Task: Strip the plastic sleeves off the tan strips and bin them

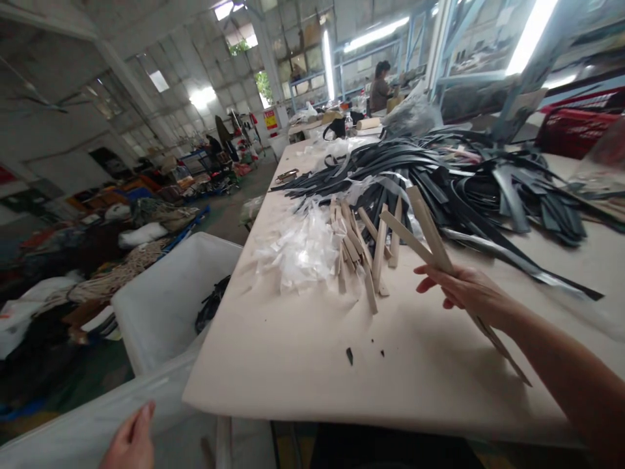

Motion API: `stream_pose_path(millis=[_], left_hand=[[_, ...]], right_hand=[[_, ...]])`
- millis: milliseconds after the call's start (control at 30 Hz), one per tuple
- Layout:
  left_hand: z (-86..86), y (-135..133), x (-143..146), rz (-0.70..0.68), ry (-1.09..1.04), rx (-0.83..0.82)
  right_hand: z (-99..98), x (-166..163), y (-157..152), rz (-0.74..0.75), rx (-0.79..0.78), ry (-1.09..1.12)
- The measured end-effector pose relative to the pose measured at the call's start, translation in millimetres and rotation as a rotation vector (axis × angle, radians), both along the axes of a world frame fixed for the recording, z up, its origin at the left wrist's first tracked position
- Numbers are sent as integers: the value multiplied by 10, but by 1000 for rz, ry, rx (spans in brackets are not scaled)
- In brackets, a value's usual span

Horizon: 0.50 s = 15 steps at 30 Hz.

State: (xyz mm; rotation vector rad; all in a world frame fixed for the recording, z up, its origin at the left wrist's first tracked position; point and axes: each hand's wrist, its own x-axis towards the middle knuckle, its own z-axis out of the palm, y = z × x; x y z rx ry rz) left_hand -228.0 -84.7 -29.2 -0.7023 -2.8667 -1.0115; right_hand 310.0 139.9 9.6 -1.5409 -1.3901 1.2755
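My right hand [463,290] is closed around a few flat tan strips [432,228] above the table's right part. Their upper ends fan apart, and a longer end points down toward the front edge. The strips look like stiff cardboard, but I cannot be sure. Low at the left, my left hand [129,440] has its fingers drawn together, with nothing visible in them; it is over a white bin [161,391] beside the table. More tan strips [375,273] lie in a loose heap mid-table, next to crumpled clear plastic [305,251].
A large tangle of black straps [439,169] covers the far right of the pale table [273,365]. Small black scraps [349,355] lie near its front. A red basket [576,130] is at the right. Another person [379,88] sits at the back.
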Motion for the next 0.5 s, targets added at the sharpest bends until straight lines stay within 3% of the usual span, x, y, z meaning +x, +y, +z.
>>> stream_pose_path(millis=[67,133,233,300,333,400,500], left_hand=[[144,296,105,-23,38,166],[276,650,461,-225,51,380],[332,1208,1298,-793,59,385],[264,1556,1856,-1192,120,315],[211,1712,2090,-1311,141,280],[105,1973,2429,-1427,137,245],[38,2185,2648,-1497,100,220]], right_hand=[[-50,-38,-11,15,-15,76],[-97,-70,-38,29,-30,149],[-132,-125,-127,38,-48,229],[-120,-167,-216,44,-61,258],[-107,-184,-264,50,-73,267],[-83,-194,-357,62,-90,279],[-79,-136,-456,36,-65,252]])
